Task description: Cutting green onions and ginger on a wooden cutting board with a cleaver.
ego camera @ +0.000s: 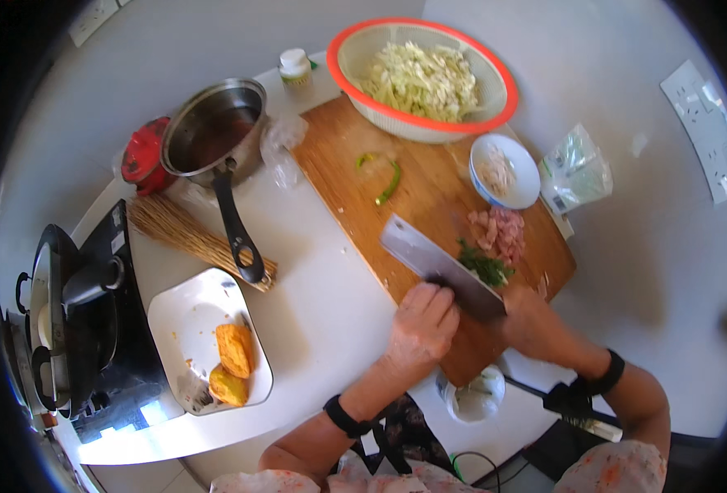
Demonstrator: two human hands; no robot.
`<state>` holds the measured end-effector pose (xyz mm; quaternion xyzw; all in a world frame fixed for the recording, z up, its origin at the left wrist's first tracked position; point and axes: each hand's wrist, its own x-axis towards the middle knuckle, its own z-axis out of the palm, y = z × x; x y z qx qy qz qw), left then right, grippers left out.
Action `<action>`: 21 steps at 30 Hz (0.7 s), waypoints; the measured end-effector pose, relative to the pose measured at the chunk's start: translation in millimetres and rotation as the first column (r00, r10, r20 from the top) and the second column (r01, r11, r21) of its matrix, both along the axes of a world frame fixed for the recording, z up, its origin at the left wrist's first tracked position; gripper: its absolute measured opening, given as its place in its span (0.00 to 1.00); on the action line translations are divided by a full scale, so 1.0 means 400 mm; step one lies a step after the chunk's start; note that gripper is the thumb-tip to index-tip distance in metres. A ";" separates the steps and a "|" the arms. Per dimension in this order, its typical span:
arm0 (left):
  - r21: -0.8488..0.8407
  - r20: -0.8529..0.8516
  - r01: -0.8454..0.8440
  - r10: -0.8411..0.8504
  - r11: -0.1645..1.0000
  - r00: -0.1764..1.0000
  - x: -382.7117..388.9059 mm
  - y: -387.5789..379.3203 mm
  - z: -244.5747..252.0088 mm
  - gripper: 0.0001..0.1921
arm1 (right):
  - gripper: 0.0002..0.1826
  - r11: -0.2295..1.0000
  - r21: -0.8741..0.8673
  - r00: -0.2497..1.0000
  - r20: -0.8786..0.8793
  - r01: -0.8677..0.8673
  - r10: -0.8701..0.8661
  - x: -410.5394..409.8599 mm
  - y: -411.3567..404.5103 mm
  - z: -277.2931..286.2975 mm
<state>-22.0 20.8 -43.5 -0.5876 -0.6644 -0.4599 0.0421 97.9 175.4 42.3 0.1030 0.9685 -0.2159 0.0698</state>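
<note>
My right hand (526,323) grips the handle end of a steel cleaver (440,265), whose wide blade stands over the wooden cutting board (332,160). Just left of the blade, my left hand (424,320) rests with its fingers curled; what lies under them is hidden. Chopped green herbs (486,264) lie along the blade's far side, touching a heap of cut raw meat (502,234). Farther up the board are a green chili pepper (388,185) and a small curved green piece (365,159). A bowl (526,175) with pale shreds sits at the board's right edge.
An orange-rimmed colander (422,123) of shredded cabbage overlaps the board's far end. To the left stand a saucepan (252,145), a straw whisk brush (178,231) and a white dish (181,308) with two orange-yellow pieces. A white tub (480,400) is below the board's near corner.
</note>
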 end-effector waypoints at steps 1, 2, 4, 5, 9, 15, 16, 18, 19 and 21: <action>0.051 0.004 -0.028 0.028 0.998 1.000 0.000 0.009 0.006 0.16 | 0.06 0.998 -0.005 0.997 -0.049 -0.059 0.058 -0.008 0.022 -0.027; 0.094 0.008 -0.057 0.057 0.994 0.998 -0.001 0.015 0.017 0.17 | 0.06 0.993 -0.003 0.988 -0.101 -0.118 0.117 -0.016 0.044 -0.048; 0.096 -0.005 -0.042 0.042 0.994 0.999 -0.005 0.022 0.022 0.17 | 0.08 0.985 -0.126 0.992 -0.061 -0.118 0.111 -0.029 0.077 -0.079; 0.080 -0.003 -0.022 0.022 0.997 1.000 -0.015 0.017 0.009 0.16 | 0.08 0.983 -0.148 0.993 -0.061 -0.113 0.105 -0.046 0.062 -0.064; 0.007 -0.023 -0.026 0.026 1.000 0.999 -0.020 0.000 0.006 0.14 | 0.08 0.802 -0.402 0.895 0.256 0.442 -0.365 -0.090 0.011 0.020; 0.041 -0.065 -0.069 0.072 0.997 0.995 -0.011 -0.003 -0.007 0.14 | 0.07 0.513 -0.532 0.728 0.355 0.673 -0.587 -0.036 -0.016 0.014; 0.057 -0.061 -0.075 0.078 0.996 0.995 -0.011 0.001 -0.007 0.14 | 0.07 0.508 -0.532 0.723 0.358 0.678 -0.590 -0.026 -0.017 0.012; 0.068 -0.055 -0.078 0.081 0.995 0.995 -0.012 0.009 -0.008 0.14 | 0.07 0.535 -0.543 0.745 0.302 0.647 -0.594 -0.005 -0.017 0.003; 0.077 -0.052 -0.081 0.085 0.994 0.995 -0.012 0.014 -0.008 0.15 | 0.07 0.531 -0.543 0.742 0.307 0.650 -0.596 0.000 -0.020 0.007; 0.083 -0.044 -0.080 0.084 0.993 0.996 -0.010 0.023 -0.010 0.15 | 0.06 0.551 -0.550 0.764 0.298 0.627 -0.572 0.009 -0.028 0.026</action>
